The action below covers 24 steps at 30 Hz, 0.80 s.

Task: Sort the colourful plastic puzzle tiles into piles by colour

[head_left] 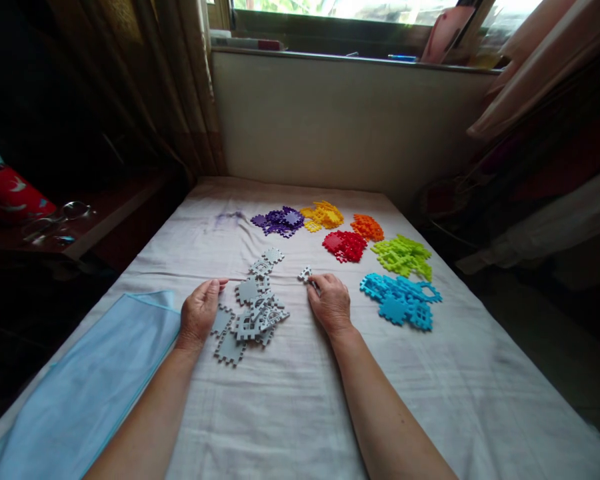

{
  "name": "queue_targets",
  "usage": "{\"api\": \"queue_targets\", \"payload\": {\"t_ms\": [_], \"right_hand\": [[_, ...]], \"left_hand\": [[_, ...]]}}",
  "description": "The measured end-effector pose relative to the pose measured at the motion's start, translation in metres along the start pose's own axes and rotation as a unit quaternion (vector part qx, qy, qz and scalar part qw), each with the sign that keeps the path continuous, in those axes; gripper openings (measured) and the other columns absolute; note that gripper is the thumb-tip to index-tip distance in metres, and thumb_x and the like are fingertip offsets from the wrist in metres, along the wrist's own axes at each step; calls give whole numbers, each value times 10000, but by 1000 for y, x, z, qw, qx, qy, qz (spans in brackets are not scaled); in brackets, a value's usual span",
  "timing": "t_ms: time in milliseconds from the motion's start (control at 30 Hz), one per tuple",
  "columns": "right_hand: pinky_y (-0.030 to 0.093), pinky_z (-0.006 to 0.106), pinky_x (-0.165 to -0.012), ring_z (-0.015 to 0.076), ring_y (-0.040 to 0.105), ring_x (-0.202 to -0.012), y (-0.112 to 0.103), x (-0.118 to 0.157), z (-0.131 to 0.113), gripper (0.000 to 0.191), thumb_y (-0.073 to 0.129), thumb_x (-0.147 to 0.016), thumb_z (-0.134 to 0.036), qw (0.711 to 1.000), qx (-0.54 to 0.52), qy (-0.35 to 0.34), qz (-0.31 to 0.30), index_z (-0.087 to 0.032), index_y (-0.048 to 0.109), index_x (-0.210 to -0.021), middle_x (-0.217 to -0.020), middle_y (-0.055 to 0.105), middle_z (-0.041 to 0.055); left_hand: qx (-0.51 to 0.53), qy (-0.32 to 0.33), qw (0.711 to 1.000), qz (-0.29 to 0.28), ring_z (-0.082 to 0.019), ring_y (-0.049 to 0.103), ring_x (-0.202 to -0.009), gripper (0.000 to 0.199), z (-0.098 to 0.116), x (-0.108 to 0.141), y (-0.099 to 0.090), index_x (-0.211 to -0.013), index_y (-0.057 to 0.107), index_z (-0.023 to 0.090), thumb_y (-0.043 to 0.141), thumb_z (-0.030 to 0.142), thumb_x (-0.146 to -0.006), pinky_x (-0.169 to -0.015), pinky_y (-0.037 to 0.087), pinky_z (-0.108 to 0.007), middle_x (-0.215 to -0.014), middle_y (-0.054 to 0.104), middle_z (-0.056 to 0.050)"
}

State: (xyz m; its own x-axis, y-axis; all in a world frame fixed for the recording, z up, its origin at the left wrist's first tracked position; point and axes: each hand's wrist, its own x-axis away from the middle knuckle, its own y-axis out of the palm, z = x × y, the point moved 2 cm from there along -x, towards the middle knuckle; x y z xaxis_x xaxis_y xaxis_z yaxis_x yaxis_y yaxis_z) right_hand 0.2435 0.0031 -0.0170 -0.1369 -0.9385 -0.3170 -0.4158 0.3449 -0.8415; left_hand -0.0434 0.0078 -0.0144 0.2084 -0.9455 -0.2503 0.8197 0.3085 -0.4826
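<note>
A loose pile of grey toothed tiles [247,325] lies on the cloth-covered table. At its left edge rests my left hand [200,312], its fingers curled together; whether they pinch anything is hidden. My right hand [330,303] is to the right of the pile, fingertips closed on a small grey piece [305,274] that lies at the table surface. Beyond and to the right are piles of purple [280,221], yellow [323,215], orange [367,227], red [345,246], lime green [403,257] and blue tiles [400,300].
A folded light blue cloth [95,380] lies on the left side of the table [275,427]. A dark side table at the far left holds glasses [75,211] and a red item [13,193]. A wall and window sill stand behind the table, with curtains on the left.
</note>
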Motion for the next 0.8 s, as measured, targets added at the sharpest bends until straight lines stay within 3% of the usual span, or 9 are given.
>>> {"api": "queue_targets", "payload": {"t_ms": [233,300,433,500,667,800], "right_hand": [[429,334,-863,221,582,-965,-8,-2,-8,229,586,-837,-198,997,-70,0,11,-228,734,-1008,-1028,672,75],[453,308,-831,192,606,-905,-16,-2,-16,193,589,-833,-212,992,-115,-27,-52,-237,739,-950,-991,683,50],[457,248,-736,143,620,-782,-30,4,-36,183,647,-775,-199,951,-126,-90,-269,-245,756,-915,-918,701,9],[448,240,-755,148,623,-817,-34,8,-42,251,662,-747,-171,939,-83,-117,-312,-242,763,-966,-947,703,19],[431,240,-796,168,623,-912,-32,13,-50,263,672,-773,-214,943,-12,-129,-306,-248,753,-1020,-1004,691,39],[414,237,-737,156,629,-855,-32,10,-49,176,613,-841,-240,941,4,-145,-307,-242,758,-941,-957,706,39]], "left_hand": [[-14,-4,1000,-9,-224,715,-881,584,3,0,0,-955,727,193,381,655,-870,-797,550,-312,-903,761,-82],[-15,-5,1000,-11,-224,715,-872,584,3,0,0,-944,728,193,378,655,-867,-781,548,-308,-891,761,-81],[-20,-3,1000,-16,-225,716,-851,599,4,0,1,-928,729,195,362,664,-863,-766,546,-307,-862,761,-80],[-25,-1,1000,-18,-225,717,-856,599,4,0,1,-931,729,197,358,661,-866,-774,545,-306,-863,762,-79],[-42,5,999,-27,-224,715,-845,579,7,1,2,-914,734,201,355,637,-867,-760,541,-299,-844,762,-75],[-49,7,998,-28,-221,714,-846,568,9,1,1,-914,733,202,352,620,-864,-756,538,-293,-856,763,-74]]}}
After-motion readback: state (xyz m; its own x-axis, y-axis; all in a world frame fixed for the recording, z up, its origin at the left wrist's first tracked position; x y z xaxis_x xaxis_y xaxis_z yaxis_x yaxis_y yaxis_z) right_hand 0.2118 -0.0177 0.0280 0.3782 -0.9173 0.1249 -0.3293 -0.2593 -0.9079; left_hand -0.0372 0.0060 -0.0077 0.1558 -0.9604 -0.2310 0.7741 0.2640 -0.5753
